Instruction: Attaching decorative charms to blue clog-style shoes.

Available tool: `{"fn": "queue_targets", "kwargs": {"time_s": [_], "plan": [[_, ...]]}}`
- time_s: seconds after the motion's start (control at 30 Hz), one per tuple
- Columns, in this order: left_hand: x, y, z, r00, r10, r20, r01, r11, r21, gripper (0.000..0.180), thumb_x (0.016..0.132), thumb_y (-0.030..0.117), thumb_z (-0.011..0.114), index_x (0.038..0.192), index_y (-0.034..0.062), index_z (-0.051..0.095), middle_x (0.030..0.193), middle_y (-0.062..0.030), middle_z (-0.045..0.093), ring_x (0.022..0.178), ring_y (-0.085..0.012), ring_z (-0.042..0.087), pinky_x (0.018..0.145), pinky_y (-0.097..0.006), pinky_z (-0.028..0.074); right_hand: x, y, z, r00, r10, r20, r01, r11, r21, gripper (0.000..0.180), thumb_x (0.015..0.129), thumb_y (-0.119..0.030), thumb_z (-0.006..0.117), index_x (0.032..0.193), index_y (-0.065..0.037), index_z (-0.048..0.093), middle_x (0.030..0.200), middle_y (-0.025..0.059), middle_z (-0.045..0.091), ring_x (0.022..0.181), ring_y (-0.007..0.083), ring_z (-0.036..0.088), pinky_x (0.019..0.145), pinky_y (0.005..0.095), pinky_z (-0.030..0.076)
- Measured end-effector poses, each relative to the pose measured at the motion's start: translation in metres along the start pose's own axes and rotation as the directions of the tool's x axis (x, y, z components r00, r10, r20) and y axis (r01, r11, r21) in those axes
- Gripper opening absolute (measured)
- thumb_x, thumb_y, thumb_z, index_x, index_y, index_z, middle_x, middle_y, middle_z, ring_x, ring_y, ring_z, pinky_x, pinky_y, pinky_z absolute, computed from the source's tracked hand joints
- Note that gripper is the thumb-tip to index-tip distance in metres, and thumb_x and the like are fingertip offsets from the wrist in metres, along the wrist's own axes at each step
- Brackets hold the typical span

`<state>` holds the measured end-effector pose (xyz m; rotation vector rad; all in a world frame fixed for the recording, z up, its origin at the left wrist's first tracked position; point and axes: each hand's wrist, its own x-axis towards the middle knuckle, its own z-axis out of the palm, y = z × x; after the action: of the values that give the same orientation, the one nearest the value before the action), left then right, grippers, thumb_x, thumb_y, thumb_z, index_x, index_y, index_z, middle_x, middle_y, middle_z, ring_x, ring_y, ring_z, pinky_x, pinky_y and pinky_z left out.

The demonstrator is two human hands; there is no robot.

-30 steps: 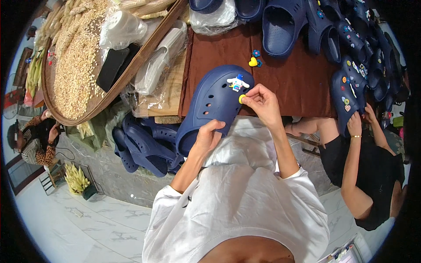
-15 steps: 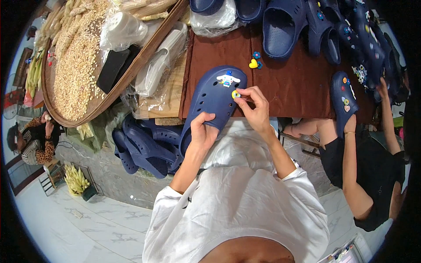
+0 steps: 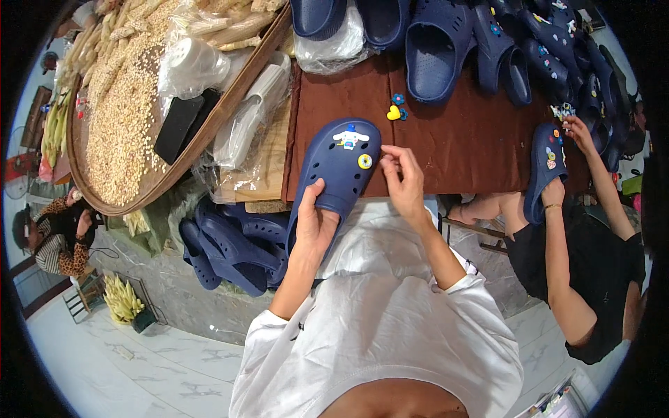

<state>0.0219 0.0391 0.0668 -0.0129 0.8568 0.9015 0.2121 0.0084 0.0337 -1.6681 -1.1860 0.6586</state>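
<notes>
My left hand (image 3: 315, 224) grips a navy blue clog (image 3: 327, 161) by its heel end, thumb on top and the fingers out of sight inside or beneath. The clog's toe points away from me over the table edge. On its perforated upper sit a white cartoon-animal charm with a blue hat (image 3: 350, 136) and a yellow ring-shaped charm (image 3: 364, 161). Just right of the clog, my right hand (image 3: 404, 182) has loosely bent fingers, thumb and forefinger slightly apart, with nothing visible between them. A yellow heart charm (image 3: 394, 113) and two blue flower charms (image 3: 398, 99) lie beyond on the brown cloth.
Navy clogs (image 3: 435, 56) line the table's far side. At left are a woven tray (image 3: 230, 94) of corn kernels and a bagged white shoe (image 3: 247, 118). More clogs (image 3: 233, 244) hang below the table edge. At right, another person's hand (image 3: 554, 191) holds a decorated clog (image 3: 540, 167).
My right fingers have let go of the yellow ring charm, now seated on the clog, and drawn back right. The clog has shifted slightly toward me. The other person's far hand has moved nearer their clog.
</notes>
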Motion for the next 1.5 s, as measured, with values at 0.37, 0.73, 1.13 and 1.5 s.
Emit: {"fn": "queue_targets", "kwargs": {"time_s": [0.37, 0.73, 1.13, 1.5], "plan": [[-0.007, 0.001, 0.001, 0.998, -0.028, 0.056, 0.032, 0.997, -0.074, 0.053, 0.089, 0.012, 0.065, 0.135, -0.003, 0.044, 0.13, -0.0171, 0.059, 0.118, -0.0291, 0.06, 0.102, -0.043, 0.049, 0.078, 0.043, -0.012, 0.977, -0.211, -0.006, 0.173, 0.819, -0.547, 0.03, 0.094, -0.017, 0.062, 0.122, -0.006, 0.058, 0.098, 0.0162, 0.058, 0.091, 0.0362, 0.06, 0.078, 0.0474, 0.049], [-0.012, -0.01, -0.016, 1.0, -0.025, 0.016, 0.021, 0.972, 0.236, 0.062, 0.084, 0.009, 0.073, 0.138, -0.0032, 0.043, 0.131, -0.0118, 0.058, 0.122, -0.0213, 0.054, 0.108, -0.036, 0.038, 0.072, 0.045, -0.014, 0.972, -0.235, -0.024, 0.211, 0.908, -0.361, 0.018, 0.087, -0.009, 0.071, 0.1, -0.004, 0.059, 0.091, 0.0119, 0.057, 0.084, 0.0293, 0.059, 0.074, 0.0407, 0.049], [-0.015, -0.008, -0.001, 0.989, 0.066, 0.13, -0.113, 0.911, 0.396, 0.063, 0.085, 0.002, 0.073, 0.139, -0.007, 0.042, 0.133, -0.0133, 0.057, 0.121, -0.0195, 0.055, 0.105, -0.033, 0.042, -0.001, -0.026, -0.033, 0.836, 0.069, 0.544, -0.267, 0.917, 0.295, 0.01, 0.091, -0.004, 0.068, 0.097, -0.001, 0.061, 0.096, 0.0012, 0.062, 0.082, 0.0072, 0.057, 0.073, 0.0243, 0.048], [-0.02, -0.018, 0.0, 0.962, 0.198, 0.188, -0.273, 0.732, 0.624, 0.044, 0.085, 0.002, 0.074, 0.124, -0.0076, 0.057, 0.117, -0.0116, 0.066, 0.102, -0.0157, 0.064, 0.088, -0.029, 0.051, -0.008, -0.028, -0.013, 0.883, 0.027, 0.468, -0.19, 0.934, 0.303, 0.017, 0.087, 0.0, 0.068, 0.103, 0.003, 0.069, 0.098, 0.0073, 0.066, 0.09, 0.0129, 0.067, 0.078, 0.026, 0.053]]}}
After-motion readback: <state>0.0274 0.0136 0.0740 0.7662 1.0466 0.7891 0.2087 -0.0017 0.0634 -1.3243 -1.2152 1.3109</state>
